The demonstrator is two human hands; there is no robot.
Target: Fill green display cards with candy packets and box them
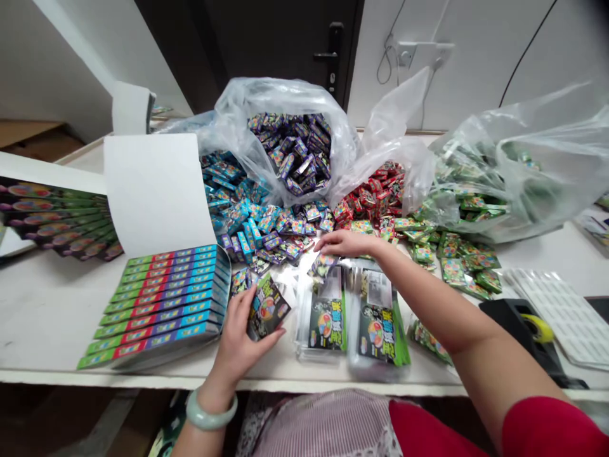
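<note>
My left hand (245,330) is closed round a small black printed box (267,308) with a colourful picture, above the table's front edge. My right hand (345,242) reaches palm down beside the loose packets, its fingers curved. A small purple wrapped packet (323,263) shows directly under those fingers and seems to be pinched there; the thumb is hidden. Below my right forearm lie two stacks of clear plastic sleeves with black and green printed cards, a left stack (328,317) and a right stack (378,327). Left of my left hand stands a fanned row of striped boxes (162,298).
Behind my hands lie heaps of blue packets (233,190), red packets (375,193) and green packets (451,260). A plastic bag (345,136) holds purple packets. At the right are another plastic bag (547,171), a black tape dispenser (516,330) and white sheets (561,311).
</note>
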